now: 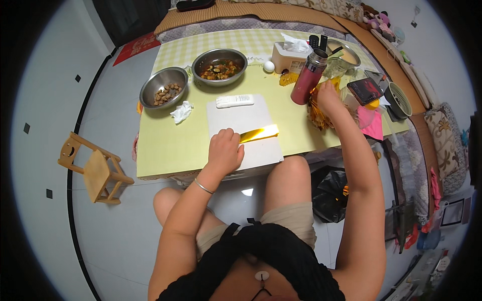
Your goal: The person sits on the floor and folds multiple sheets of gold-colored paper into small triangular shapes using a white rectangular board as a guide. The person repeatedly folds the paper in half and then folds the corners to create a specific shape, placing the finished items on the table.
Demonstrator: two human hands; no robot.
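Observation:
A folded strip of shiny gold foil paper (pixel 260 133) lies slantwise on a pale grey-white board (pixel 263 153) at the table's front. My left hand (pixel 225 150) rests on the board with fingers curled, closed over the strip's left end. To the right, my right hand (pixel 330 100) reaches into a pile of gold foil pieces (pixel 318 114) beside a dark red thermos (pixel 308 80). Its fingers are bent together at a gold piece; the fingertips are partly hidden. On the board's far part lies a white oblong packet (pixel 235 101).
Two steel bowls, one with nuts (pixel 146 100), one with mixed food (pixel 201 76), stand far left near a crumpled tissue (pixel 182 112). A tissue box (pixel 287 59), a white egg-like ball (pixel 269 66) and a dark phone-like object (pixel 365 90) are nearby. A black bag (pixel 329 198) sits below.

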